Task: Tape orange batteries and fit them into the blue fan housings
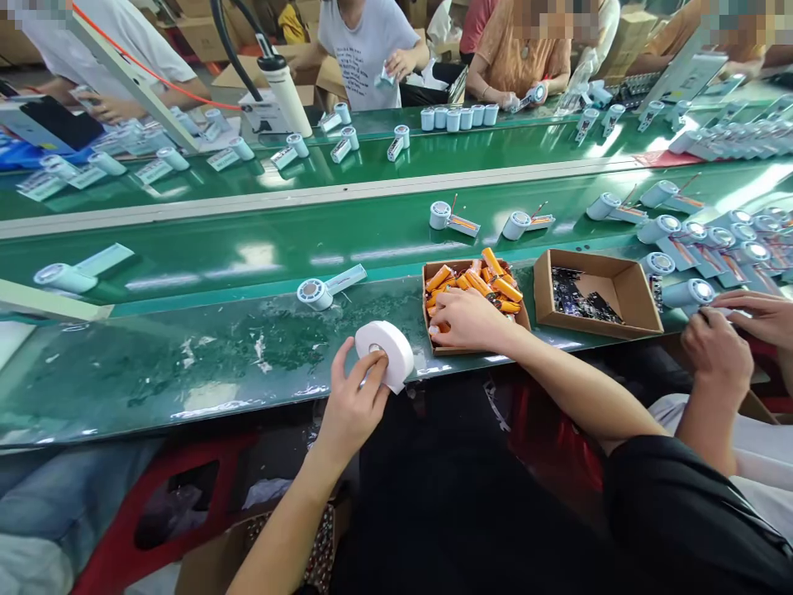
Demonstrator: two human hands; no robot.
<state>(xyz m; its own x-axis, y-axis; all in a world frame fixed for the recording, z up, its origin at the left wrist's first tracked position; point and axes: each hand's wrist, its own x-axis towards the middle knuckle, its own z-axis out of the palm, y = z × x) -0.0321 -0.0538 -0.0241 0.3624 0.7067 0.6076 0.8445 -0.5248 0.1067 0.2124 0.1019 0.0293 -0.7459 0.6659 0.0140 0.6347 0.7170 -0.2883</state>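
A roll of white tape (396, 351) is upright in my left hand (359, 392), whose fingers reach into its core near the bench's front edge. My right hand (467, 318) reaches into a cardboard box (449, 350) of orange cylindrical batteries (491, 263); its fingertips are among the batteries, and what they hold, if anything, is hidden. Behind the tape roll, a light-blue fan part (315, 293) with an extended handle lies on the bench.
Beside the battery box stands a cardboard box (632, 297) with small black circuit boards (579, 297). A co-worker's hands (719, 347) work at the right. Blue fan parts (440, 216) lie along the green conveyor (278, 240), with many piled at right. People sit across.
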